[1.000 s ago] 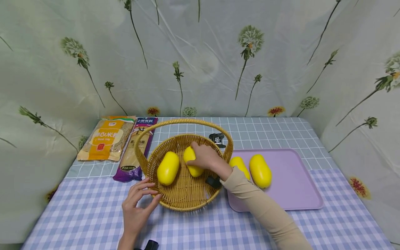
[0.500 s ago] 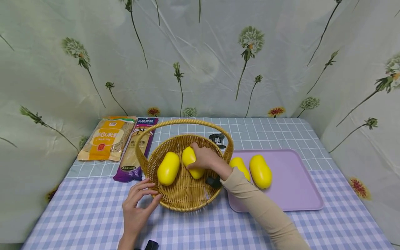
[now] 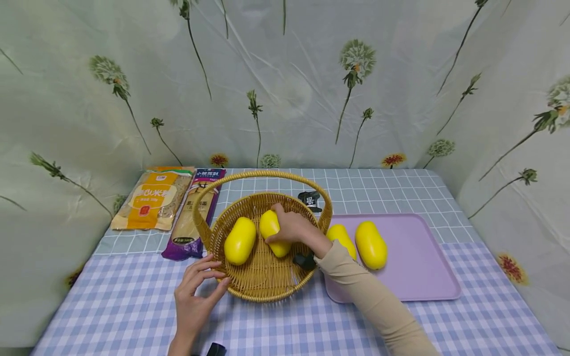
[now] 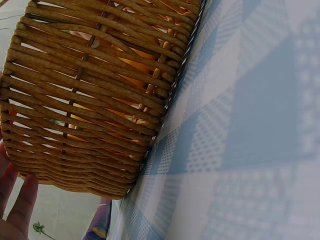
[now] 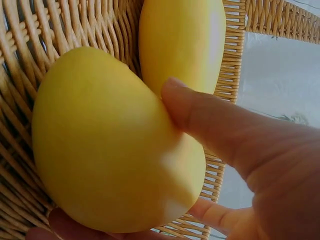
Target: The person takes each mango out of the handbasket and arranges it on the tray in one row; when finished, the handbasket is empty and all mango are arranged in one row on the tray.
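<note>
A round wicker basket [image 3: 267, 282] with a tall handle stands on the table, holding two smooth, oblong yellow fruits. My right hand [image 3: 296, 228] reaches into it and grips the right one, a yellow fruit [image 3: 269, 223], with thumb on one side and fingers on the other. Seen from the right wrist, this fruit [image 5: 110, 145] lies low against the weave, and the other yellow fruit [image 5: 182, 45] is just beyond my thumb. My left hand [image 3: 196, 291] touches the basket's near-left rim with spread, fairly straight fingers; from the left wrist, the fingertips [image 4: 29, 186] meet the outer wall.
Right of the basket lies a lilac tray [image 3: 414, 257] bearing a yellow fruit [image 3: 371, 245] and another [image 3: 340, 237], partly behind my sleeve. At back left lie an orange grain bag [image 3: 151, 198] and a purple noodle pack [image 3: 196, 212]. A small black packet [image 3: 309, 199] sits behind the basket.
The fruit in my right hand has tilted slightly, its near end shifting a little toward me, and my thumb has moved slightly with it. My left hand stays on the rim.
</note>
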`<state>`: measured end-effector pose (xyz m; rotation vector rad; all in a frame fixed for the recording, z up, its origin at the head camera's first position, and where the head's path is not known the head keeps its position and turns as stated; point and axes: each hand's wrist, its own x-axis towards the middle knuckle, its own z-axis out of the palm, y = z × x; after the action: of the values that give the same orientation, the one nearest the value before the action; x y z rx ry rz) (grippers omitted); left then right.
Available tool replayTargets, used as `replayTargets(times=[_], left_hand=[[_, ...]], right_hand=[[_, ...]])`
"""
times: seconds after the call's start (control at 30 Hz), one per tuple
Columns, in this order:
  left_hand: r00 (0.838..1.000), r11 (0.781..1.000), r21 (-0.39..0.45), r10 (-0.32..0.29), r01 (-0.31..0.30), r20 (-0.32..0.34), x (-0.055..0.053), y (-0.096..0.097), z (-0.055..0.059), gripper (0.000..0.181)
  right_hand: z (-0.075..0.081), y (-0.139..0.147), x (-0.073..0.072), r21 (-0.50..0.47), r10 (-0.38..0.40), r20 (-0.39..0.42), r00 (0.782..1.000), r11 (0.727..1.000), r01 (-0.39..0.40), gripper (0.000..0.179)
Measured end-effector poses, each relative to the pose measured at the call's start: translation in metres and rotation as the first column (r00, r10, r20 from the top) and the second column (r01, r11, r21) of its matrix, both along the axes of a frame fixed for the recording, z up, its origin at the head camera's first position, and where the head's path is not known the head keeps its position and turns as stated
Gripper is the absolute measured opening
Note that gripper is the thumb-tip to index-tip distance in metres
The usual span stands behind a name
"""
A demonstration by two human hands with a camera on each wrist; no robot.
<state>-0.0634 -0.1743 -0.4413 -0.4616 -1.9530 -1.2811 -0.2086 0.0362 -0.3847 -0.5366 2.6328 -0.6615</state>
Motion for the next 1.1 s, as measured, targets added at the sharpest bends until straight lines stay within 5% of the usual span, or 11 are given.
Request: replayTargets(times=[0.27, 0.6, 1.1], left_hand=[[1.000, 1.000, 0.004, 0.000, 0.000, 0.007, 0.000, 0.000, -0.003, 0.019], [1.000, 1.000, 0.007, -0.013, 0.013, -0.001, -0.010, -0.014, -0.037, 0.025], [0.999, 0.999, 0.015, -0.033, 0.034, -0.033, -0.011, -0.015, -0.039, 0.022]], right_hand=[[-0.001, 0.002, 0.000, 0.011, 0.033, -0.010, 0.999, 0.999, -0.032, 0.074], [0.007, 0.006, 0.005, -0.032, 0.034, -0.084, 0.996, 0.999, -0.037, 0.076], [0.027, 0.011, 0.028, -0.128, 0.025, -0.160, 0.987, 0.991, -0.046, 0.081]])
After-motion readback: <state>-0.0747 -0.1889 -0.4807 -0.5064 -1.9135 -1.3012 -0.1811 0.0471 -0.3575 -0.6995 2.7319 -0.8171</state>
